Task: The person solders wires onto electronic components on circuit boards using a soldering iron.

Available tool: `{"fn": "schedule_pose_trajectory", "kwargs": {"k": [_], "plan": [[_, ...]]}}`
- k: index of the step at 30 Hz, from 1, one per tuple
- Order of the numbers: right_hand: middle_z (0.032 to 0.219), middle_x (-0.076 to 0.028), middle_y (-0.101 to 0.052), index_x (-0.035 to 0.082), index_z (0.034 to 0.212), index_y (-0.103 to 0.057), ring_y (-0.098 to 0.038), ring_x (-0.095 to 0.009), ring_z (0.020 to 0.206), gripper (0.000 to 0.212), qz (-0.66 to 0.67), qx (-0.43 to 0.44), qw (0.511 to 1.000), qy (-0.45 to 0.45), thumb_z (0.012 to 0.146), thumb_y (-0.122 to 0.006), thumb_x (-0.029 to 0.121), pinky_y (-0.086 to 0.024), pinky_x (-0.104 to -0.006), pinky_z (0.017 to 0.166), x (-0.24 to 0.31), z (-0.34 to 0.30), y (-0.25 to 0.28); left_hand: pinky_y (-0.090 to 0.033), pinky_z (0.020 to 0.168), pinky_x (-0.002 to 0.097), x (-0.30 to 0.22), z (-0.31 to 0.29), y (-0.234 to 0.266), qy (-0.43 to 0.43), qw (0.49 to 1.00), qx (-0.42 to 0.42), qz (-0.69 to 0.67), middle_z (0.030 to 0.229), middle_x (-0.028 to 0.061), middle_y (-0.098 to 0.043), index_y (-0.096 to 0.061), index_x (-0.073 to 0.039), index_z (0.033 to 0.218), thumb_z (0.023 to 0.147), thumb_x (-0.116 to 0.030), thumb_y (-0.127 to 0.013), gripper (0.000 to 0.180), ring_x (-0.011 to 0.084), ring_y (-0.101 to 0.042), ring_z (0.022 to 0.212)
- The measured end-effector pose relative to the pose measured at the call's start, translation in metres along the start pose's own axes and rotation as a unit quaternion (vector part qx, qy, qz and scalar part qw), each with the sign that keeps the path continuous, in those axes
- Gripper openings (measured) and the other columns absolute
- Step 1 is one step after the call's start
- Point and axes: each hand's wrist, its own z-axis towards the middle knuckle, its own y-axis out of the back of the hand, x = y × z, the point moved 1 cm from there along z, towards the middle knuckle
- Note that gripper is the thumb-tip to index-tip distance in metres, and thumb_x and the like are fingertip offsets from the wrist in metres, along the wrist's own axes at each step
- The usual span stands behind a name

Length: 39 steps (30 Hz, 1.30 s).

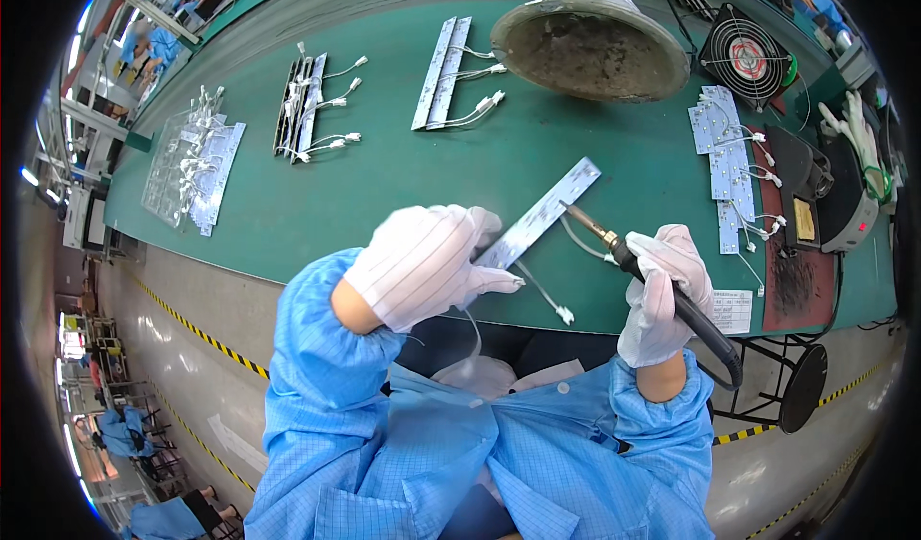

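My left hand (425,257), in a striped white glove, is closed around the near end of a long white circuit board strip (542,214). White wires with small connectors (565,316) hang from the board's right side. In my gloved right hand (667,291) is a soldering iron (630,257) with a black handle. Its metal tip points up and left, at the board's right edge near the far end; whether it touches cannot be made out. The iron's thick black cable (715,343) loops below my right hand.
Wired board strips lie in groups at the left (219,176), centre left (309,104), middle back (443,75) and right (724,171). A fume extraction hood (590,46) hangs at the back, beside a black fan (745,58). A soldering station (849,204) and yellow sponge (804,221) stand right.
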Motion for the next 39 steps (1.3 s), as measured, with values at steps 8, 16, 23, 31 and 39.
{"fn": "schedule_pose_trajectory", "kwargs": {"k": [8, 16, 23, 31, 39], "plan": [[0.088, -0.015, -0.068, 0.000, 0.088, -0.060, -0.055, -0.026, 0.063, 0.013, -0.045, -0.050, 0.997, 0.022, 0.078, -0.052, 0.001, -0.047, -0.0378, 0.066, -0.004, -0.007, 0.000, -0.052, 0.069, 0.0405, -0.018, 0.040, -0.025, 0.057, 0.998, -0.011, 0.015, 0.084, 0.0194, -0.066, -0.061, 0.000, 0.106, 0.076, -0.031, -0.073, 0.045, 0.0338, -0.066, 0.078], [0.084, -0.012, -0.069, 0.003, 0.086, -0.061, -0.053, -0.026, 0.057, 0.014, 0.010, 0.009, 1.000, -0.014, 0.074, -0.054, 0.002, -0.046, -0.0385, 0.063, -0.001, -0.003, -0.001, -0.050, 0.065, 0.0408, -0.003, 0.047, -0.029, 0.086, 0.971, -0.022, -0.223, 0.072, 0.0238, -0.064, -0.063, 0.005, 0.090, 0.072, -0.020, -0.070, 0.032, 0.0379, -0.062, 0.067], [0.082, -0.013, -0.065, 0.001, 0.088, -0.059, -0.046, -0.020, 0.063, 0.013, 0.021, 0.041, 0.999, -0.023, 0.079, -0.049, 0.003, -0.040, -0.0345, 0.061, 0.002, 0.001, -0.007, -0.051, 0.065, 0.0408, -0.006, 0.046, -0.026, 0.076, 0.968, -0.026, -0.237, 0.075, 0.0235, -0.065, -0.063, 0.005, 0.091, 0.072, -0.019, -0.070, 0.032, 0.0378, -0.063, 0.068], [0.079, -0.013, -0.064, 0.000, 0.088, -0.059, -0.046, -0.020, 0.062, 0.014, 0.022, 0.038, 0.999, -0.026, 0.078, -0.049, 0.001, -0.041, -0.0349, 0.062, 0.002, -0.001, -0.008, -0.050, 0.064, 0.0403, -0.001, 0.046, -0.034, 0.067, 0.958, -0.043, -0.274, 0.073, 0.0224, -0.064, -0.063, 0.004, 0.091, 0.072, -0.019, -0.071, 0.031, 0.0383, -0.062, 0.066], [0.080, -0.014, -0.064, 0.001, 0.088, -0.059, -0.047, -0.021, 0.062, 0.015, 0.010, 0.041, 0.999, -0.020, 0.078, -0.048, 0.001, -0.042, -0.0350, 0.061, 0.001, -0.002, -0.008, -0.047, 0.057, 0.0356, 0.001, 0.046, -0.036, 0.034, 0.978, -0.057, -0.198, 0.067, 0.0175, -0.060, -0.061, 0.004, 0.090, 0.073, -0.020, -0.070, 0.031, 0.0281, -0.059, 0.058]]}}
